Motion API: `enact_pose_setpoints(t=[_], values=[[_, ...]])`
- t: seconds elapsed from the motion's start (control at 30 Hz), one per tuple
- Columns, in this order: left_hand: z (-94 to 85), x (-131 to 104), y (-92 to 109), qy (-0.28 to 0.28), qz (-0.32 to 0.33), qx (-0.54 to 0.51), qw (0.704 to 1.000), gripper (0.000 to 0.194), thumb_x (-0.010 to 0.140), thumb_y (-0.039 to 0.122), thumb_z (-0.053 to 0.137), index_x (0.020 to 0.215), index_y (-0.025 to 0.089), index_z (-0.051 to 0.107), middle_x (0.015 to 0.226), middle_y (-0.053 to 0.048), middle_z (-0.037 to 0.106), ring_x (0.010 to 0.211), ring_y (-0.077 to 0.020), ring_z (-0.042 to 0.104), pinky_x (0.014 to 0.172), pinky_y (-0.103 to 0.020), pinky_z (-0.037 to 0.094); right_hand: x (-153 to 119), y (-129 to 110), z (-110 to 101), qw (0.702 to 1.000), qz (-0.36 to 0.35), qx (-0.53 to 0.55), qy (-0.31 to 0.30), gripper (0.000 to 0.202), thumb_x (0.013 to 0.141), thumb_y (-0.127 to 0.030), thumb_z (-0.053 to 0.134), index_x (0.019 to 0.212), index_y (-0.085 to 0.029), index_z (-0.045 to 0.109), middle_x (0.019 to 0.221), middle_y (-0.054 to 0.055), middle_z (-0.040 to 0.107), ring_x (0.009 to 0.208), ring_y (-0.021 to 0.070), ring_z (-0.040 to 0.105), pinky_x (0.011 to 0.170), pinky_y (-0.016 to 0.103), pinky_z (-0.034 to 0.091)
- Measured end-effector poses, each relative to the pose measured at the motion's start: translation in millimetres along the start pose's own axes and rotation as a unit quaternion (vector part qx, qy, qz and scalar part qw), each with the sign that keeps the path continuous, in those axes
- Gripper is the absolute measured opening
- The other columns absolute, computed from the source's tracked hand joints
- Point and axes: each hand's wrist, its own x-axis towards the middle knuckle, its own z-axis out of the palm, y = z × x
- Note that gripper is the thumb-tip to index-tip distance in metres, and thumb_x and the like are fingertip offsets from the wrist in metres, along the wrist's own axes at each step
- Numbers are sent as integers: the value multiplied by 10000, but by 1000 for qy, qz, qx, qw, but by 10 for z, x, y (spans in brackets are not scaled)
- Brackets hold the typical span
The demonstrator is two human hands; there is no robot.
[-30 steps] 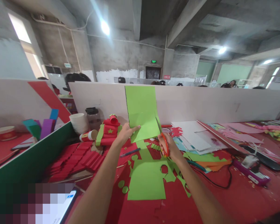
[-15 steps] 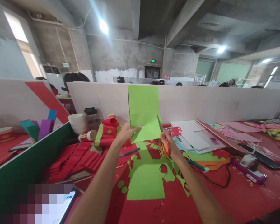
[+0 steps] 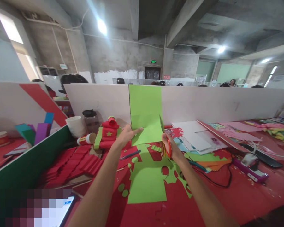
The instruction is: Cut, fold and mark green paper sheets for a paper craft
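Observation:
My left hand (image 3: 129, 134) grips the left edge of a tall green paper sheet (image 3: 146, 107), thumb on its face and fingers behind. The sheet stands up, bent near its lower part, in front of the white partition. In my right hand (image 3: 168, 146) is a pair of scissors (image 3: 167, 148) with red and yellow handles. Their blades point up along the sheet's right edge. Below lies another piece of green paper (image 3: 146, 183) on the red tabletop, with green scraps (image 3: 171, 175) holed by round cuts beside it.
A green divider (image 3: 35, 151), folded red paper strips (image 3: 63, 164), paper cups (image 3: 76, 126) and a dark-lidded bottle (image 3: 90, 119) are at left. A pen (image 3: 130, 154) lies near the middle. White papers (image 3: 194, 135) and a purple power strip (image 3: 249, 170) are at right.
The view has shifted slightly, so the surroundings sit a little further left. Both hands keep their grips, and the blades stay at the sheet's right edge.

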Motion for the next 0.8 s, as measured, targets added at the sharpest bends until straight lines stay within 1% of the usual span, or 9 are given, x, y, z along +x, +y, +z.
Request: enact_pose_setpoints(t=[0.1, 0.23, 0.33, 0.5, 0.67, 0.8], values=[[-8, 6, -13, -19, 1, 14, 1000, 444, 610, 487, 800, 852, 124, 713, 644, -38, 663, 691, -208, 638, 601, -281, 493, -17, -42, 7, 1000, 9, -7, 6, 510, 802, -763, 466, 829, -254, 427, 531, -68, 456, 355, 120, 440, 345, 266, 452], [0, -1, -6, -24, 2, 3, 1000, 448, 621, 479, 797, 881, 123, 714, 690, -55, 686, 719, -214, 645, 624, -287, 498, -13, -54, 8, 1000, 4, -18, 7, 502, 811, -755, 462, 828, -254, 437, 524, -70, 461, 349, 116, 442, 339, 248, 415], [13, -5, -9, -15, 6, -3, 1000, 459, 617, 467, 802, 903, 119, 715, 696, -54, 691, 717, -210, 642, 638, -291, 502, 8, -27, 3, 1000, -2, -24, 14, 500, 819, -750, 458, 835, -250, 443, 523, -71, 463, 330, 113, 440, 325, 239, 391], [-2, 21, -70, 1, -5, 2, 1000, 492, 608, 458, 809, 947, 116, 708, 700, -52, 689, 724, -216, 640, 648, -300, 507, 40, 17, -14, 999, 0, -22, 26, 510, 787, -752, 510, 823, -247, 452, 526, -70, 443, 337, 107, 421, 300, 227, 363], [-31, 54, -150, 2, -5, 7, 1000, 473, 614, 446, 811, 936, 116, 710, 716, -76, 694, 738, -238, 647, 652, -323, 517, 51, 24, -11, 999, -5, -22, 30, 504, 779, -743, 531, 811, -246, 450, 521, -75, 436, 336, 101, 424, 287, 213, 361], [-21, 61, -151, 17, -3, 0, 1000, 457, 613, 431, 817, 928, 116, 711, 756, -89, 711, 775, -252, 657, 676, -331, 522, 51, 18, 6, 999, 5, -18, 41, 514, 764, -748, 541, 803, -245, 444, 520, -80, 440, 317, 92, 414, 269, 206, 357]])
